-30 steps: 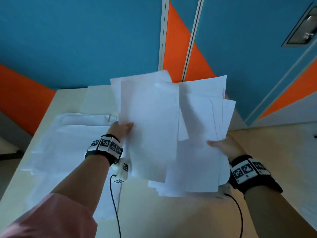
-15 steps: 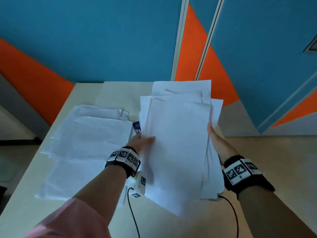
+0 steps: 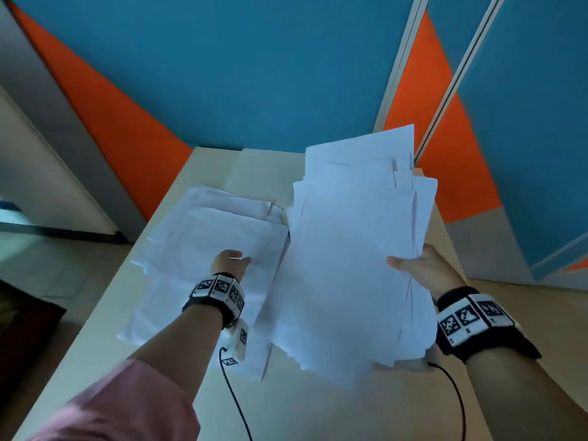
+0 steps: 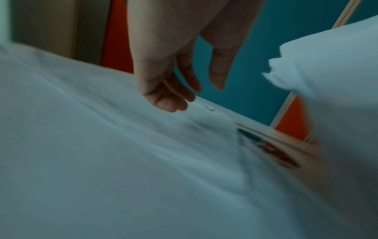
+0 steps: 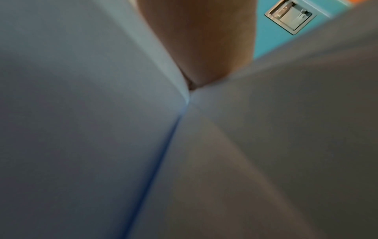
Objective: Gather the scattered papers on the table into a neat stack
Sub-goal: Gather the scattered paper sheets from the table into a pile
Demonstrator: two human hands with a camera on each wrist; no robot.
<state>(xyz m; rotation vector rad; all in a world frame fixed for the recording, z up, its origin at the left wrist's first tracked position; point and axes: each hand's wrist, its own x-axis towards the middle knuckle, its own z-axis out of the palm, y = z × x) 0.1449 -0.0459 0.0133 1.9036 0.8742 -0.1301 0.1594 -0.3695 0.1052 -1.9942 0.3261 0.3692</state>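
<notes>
My right hand (image 3: 416,267) grips a thick, uneven bundle of white papers (image 3: 350,256) by its right edge, thumb on top, and holds it tilted above the right side of the table. In the right wrist view the bundle (image 5: 81,129) fills the frame under the palm. My left hand (image 3: 230,261) hangs over the loose white sheets (image 3: 206,243) spread on the left of the table. In the left wrist view its fingers (image 4: 169,97) are relaxed just above the sheets (image 4: 102,161) and hold nothing.
The beige table (image 3: 318,409) runs up to a blue and orange wall (image 3: 254,74). A small dark, coloured object (image 4: 274,153) peeks out between the loose sheets and the bundle. Cables trail from both wristbands over the near table. Floor lies on both sides.
My left hand has let go of the bundle and moved left over the loose sheets. The right hand now holds the bundle alone, further right.
</notes>
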